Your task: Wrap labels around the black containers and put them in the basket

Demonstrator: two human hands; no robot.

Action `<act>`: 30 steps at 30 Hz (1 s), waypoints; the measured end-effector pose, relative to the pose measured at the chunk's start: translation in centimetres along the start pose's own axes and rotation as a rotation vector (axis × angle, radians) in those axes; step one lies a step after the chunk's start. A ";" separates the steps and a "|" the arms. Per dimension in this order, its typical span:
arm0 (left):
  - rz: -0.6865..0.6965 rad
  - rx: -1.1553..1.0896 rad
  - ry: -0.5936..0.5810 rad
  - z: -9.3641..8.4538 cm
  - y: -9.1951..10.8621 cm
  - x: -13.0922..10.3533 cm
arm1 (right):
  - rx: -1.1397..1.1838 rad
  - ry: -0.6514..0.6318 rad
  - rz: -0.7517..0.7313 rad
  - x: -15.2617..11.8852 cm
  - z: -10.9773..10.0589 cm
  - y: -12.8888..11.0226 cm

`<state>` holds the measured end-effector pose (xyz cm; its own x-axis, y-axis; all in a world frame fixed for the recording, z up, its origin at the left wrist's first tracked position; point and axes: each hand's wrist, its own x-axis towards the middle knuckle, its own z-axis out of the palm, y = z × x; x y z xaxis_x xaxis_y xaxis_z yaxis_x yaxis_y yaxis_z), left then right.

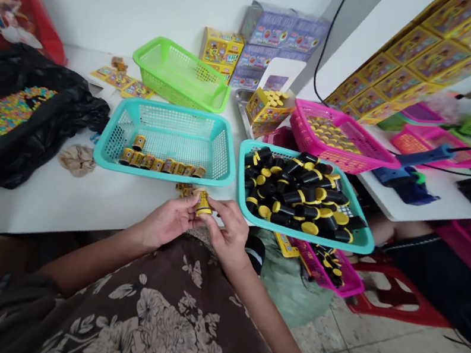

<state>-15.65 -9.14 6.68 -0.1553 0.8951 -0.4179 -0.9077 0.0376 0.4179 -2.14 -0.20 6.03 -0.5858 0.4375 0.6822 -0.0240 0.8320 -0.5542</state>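
My left hand [167, 222] and my right hand [229, 229] meet at the table's front edge, holding a small yellow-labelled canister [203, 203] between their fingertips. Just behind it lie some yellow printed pieces [184, 188], partly hidden by the fingers. In front of me, a teal basket [174, 109] has a row of wrapped canisters [157, 164] along its near side, one more lying behind them. To the right, another teal basket [241, 180] is heaped with black canisters [298, 196] with yellow lids.
A black bag [72, 95] of colourful pellets lies left, beside a beige cloth-like piece [77, 160]. Behind are a green basket [177, 91] and a yellow box [221, 47]. A pink basket [346, 135] stands right, near a blue tool [423, 157] and stacked yellow boxes [413, 46].
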 end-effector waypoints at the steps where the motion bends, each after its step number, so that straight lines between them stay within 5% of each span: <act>1: 0.002 0.003 -0.011 0.0 0.0 0.0 | -0.017 -0.006 -0.008 0.0 0.1 0.1; 15: 0.015 0.012 0.010 -0.4 -0.8 0.1 | -0.173 -0.052 -0.181 -0.5 0.7 0.8; 30: 0.037 0.028 0.034 -0.1 -0.1 -0.3 | -0.057 -0.008 -0.100 -0.8 1.1 1.0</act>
<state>-15.53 -9.45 6.63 -0.2024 0.8804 -0.4289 -0.8900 0.0174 0.4557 -2.58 -0.12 4.43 -0.5895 0.3489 0.7285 -0.0367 0.8894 -0.4557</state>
